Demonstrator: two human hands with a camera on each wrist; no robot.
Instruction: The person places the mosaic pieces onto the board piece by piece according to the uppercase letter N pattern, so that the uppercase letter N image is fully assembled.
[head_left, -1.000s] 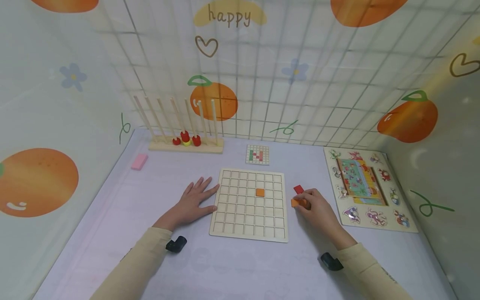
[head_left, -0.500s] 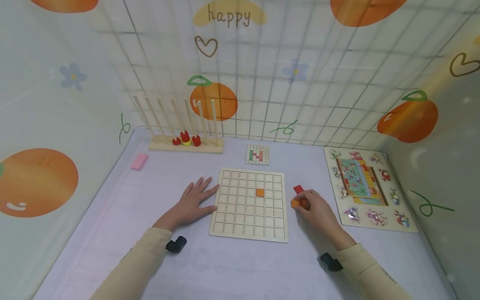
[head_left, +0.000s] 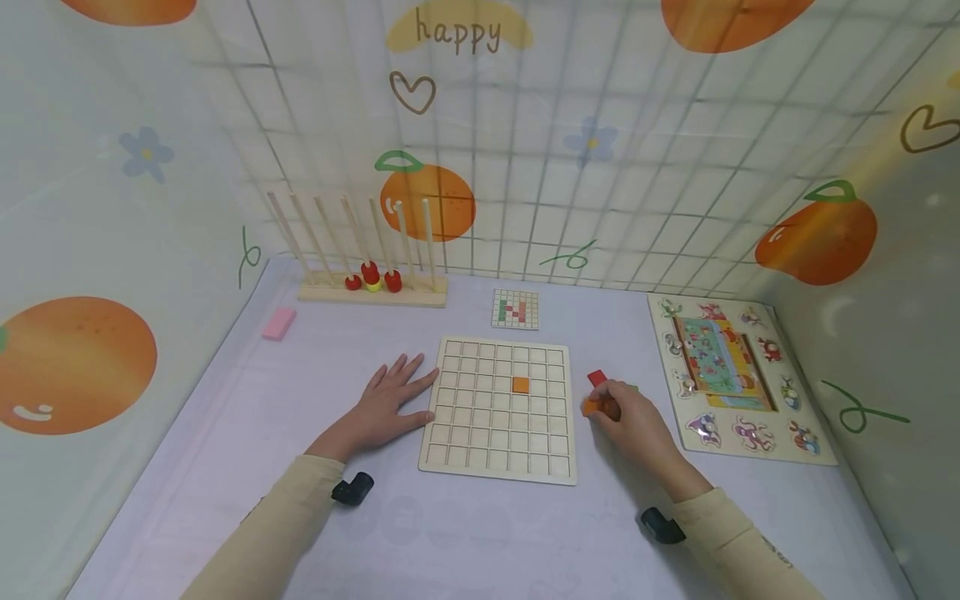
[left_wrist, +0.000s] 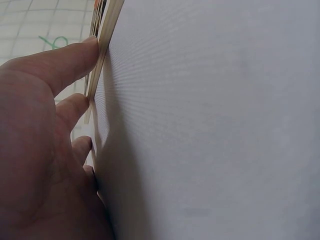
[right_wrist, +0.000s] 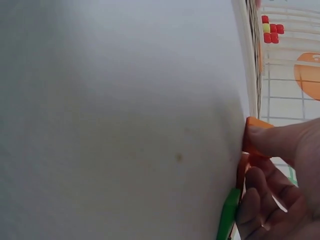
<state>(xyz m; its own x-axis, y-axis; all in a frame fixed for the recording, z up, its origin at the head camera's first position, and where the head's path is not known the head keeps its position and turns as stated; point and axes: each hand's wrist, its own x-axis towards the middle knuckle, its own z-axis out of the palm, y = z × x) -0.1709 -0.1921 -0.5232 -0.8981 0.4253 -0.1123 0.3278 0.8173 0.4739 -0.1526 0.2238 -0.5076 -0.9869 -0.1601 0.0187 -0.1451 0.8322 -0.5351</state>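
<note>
My left hand [head_left: 388, 406] lies with fingers spread on the table, its thumb and fingertips touching the left edge of a wooden grid board [head_left: 480, 462]. In the left wrist view, the thumb [left_wrist: 65, 62] meets the board's edge [left_wrist: 106, 45]. One orange square tile [head_left: 521, 385] sits in a cell of the board. To the right of the board, my right hand [head_left: 632, 421] pinches another orange tile [head_left: 590, 407] near the table. A red tile [head_left: 597, 377] lies just beyond the fingertips. Beside the curled fingers is a green tile [right_wrist: 229, 214], mostly hidden in the head view.
Behind the board lies a small pattern card [head_left: 515, 309]. A wooden peg rack [head_left: 420, 295] with red and yellow beads stands at the back left, near a pink block [head_left: 279, 323]. On the right lies an animal puzzle board [head_left: 738, 446]. Printed curtains [head_left: 510, 192] enclose the table.
The orange tile in my right hand has tilted slightly, and the fingers have shifted a little. A sliver of green now shows behind that hand. My left hand has stayed still.
</note>
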